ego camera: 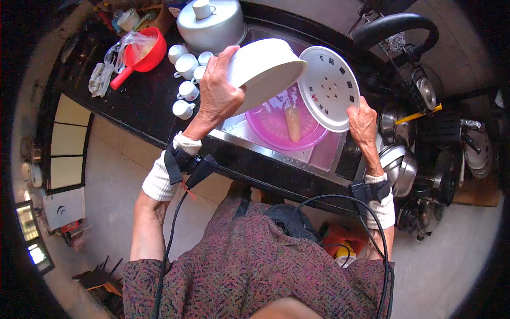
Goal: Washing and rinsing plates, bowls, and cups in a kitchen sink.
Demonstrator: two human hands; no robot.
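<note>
My left hand (219, 85) grips the rim of a deep white round bowl (267, 71), which is tilted on its side above the sink (314, 159). In my right hand (362, 119) is a white round lid or plate (324, 87) with small holes at its centre and writing around its face. The lid is held nearly upright, close beside the bowl. Beneath both, a pink translucent plastic basin (267, 135) sits in the sink. A long tan object (293, 123), perhaps a loofah, lies in the basin; the bowl hides the basin's far left part.
Several small white cups (186, 65) stand on the black counter (139, 103), left of the sink. Behind them is a large metal pot lid (215, 28). A red ladle-shaped scoop (145, 54) rests farther left. Metal bowls (398, 167) are stacked at the right, below a black faucet-like arch (398, 24).
</note>
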